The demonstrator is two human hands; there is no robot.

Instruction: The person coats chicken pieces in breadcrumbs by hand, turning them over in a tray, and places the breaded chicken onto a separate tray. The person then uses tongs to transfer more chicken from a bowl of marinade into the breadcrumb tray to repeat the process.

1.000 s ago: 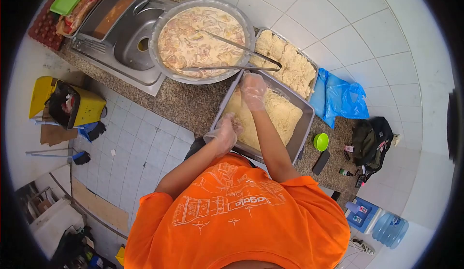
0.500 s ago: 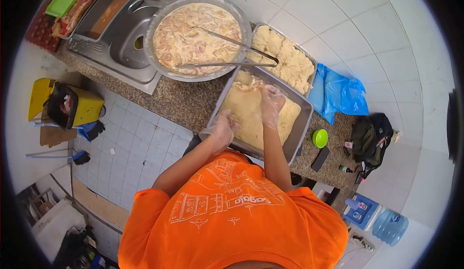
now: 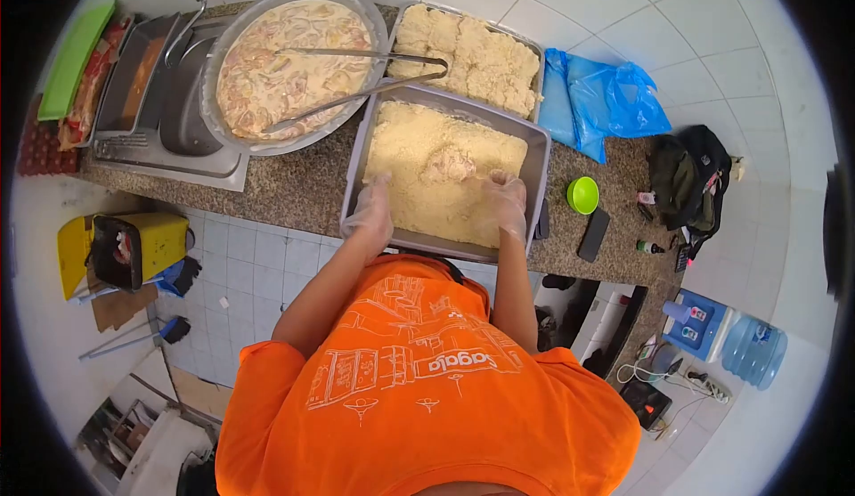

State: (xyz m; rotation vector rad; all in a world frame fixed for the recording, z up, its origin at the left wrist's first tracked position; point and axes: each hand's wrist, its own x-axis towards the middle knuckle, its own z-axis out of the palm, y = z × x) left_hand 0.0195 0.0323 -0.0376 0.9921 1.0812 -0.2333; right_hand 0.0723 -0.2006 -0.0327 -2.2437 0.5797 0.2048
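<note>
A grey-mauve tub (image 3: 541,156) stands on the counter, spread with pale breading crumbs (image 3: 410,140). In its middle lies a raw meat piece (image 3: 450,165), partly covered by crumbs. My left hand (image 3: 370,213), in a clear plastic glove, rests at the tub's left side with fingers extended toward the crumbs. My right hand (image 3: 506,202), gloved alike, is at the right side beside the meat, fingers curled in the crumbs; what they hold is hidden. Metal tongs (image 3: 419,57) lie across a large round basin (image 3: 211,86) of meat pieces in creamy batter (image 3: 298,64).
Behind the tub stands a tray (image 3: 541,60) of breaded pieces (image 3: 463,51). To the right are blue plastic bags (image 3: 610,104), a lime-green bowl (image 3: 582,195), a phone (image 3: 593,234) and a dark bag (image 3: 690,180). A sink (image 3: 187,104) and grey container (image 3: 134,73) are left.
My right hand has come down from the upper crumbs to the tub's right side. The meat piece now shows more in the middle. My view has shifted, and both hands are farther apart.
</note>
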